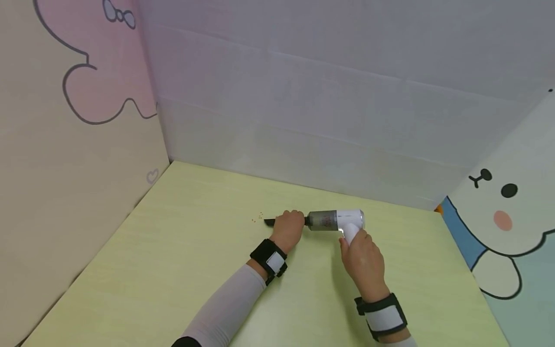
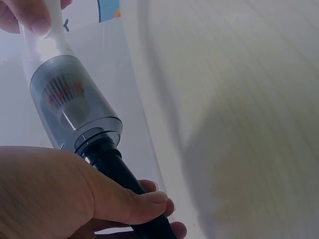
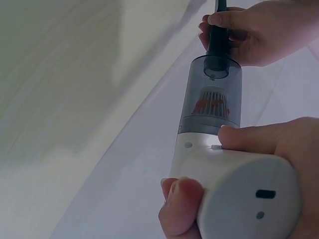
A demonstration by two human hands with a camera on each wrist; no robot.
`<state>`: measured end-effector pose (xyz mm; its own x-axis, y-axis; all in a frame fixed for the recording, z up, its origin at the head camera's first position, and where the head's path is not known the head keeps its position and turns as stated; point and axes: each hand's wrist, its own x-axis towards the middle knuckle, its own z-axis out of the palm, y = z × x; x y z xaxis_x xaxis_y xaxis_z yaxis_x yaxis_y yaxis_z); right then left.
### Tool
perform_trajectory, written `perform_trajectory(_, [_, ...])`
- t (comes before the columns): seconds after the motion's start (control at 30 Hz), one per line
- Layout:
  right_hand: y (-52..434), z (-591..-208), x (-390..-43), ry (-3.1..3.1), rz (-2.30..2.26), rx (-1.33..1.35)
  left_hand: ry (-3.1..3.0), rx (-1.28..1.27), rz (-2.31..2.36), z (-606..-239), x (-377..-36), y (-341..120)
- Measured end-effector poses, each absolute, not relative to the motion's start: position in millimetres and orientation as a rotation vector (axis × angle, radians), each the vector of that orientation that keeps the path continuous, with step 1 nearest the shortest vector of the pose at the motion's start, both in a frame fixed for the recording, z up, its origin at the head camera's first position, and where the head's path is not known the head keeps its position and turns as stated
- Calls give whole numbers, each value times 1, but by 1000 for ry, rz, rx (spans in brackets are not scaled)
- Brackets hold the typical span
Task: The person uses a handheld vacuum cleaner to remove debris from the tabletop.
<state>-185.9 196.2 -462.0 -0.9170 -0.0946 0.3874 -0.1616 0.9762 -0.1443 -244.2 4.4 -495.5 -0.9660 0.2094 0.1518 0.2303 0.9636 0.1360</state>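
Observation:
A white handheld vacuum cleaner (image 1: 349, 218) with a clear grey dust cup (image 1: 323, 220) is held roughly level over the yellow tabletop. My right hand (image 1: 364, 260) grips its white handle; in the right wrist view the thumb lies by a small switch (image 3: 216, 147). My left hand (image 1: 288, 230) holds the black nozzle (image 2: 117, 169) between thumb and fingers. The nozzle tip (image 1: 269, 222) points left, close to a few tiny orange-brown crumbs (image 1: 260, 215) on the table. Inside the cup, a ribbed filter (image 3: 214, 103) shows with reddish marks; whether these are bits or print I cannot tell.
The pale yellow tabletop (image 1: 173, 270) meets a grey-white wall (image 1: 282, 96) at the back. Panels with cartoon drawings stand at the left (image 1: 99, 159) and right (image 1: 520, 212). A small orange patch (image 1: 439, 209) shows at the back right corner.

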Motion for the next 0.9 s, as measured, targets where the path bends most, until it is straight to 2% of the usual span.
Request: perform_trajectory(0.9, [190, -459, -188, -2786, 260, 148, -2930, -351, -187, -490, -240, -1])
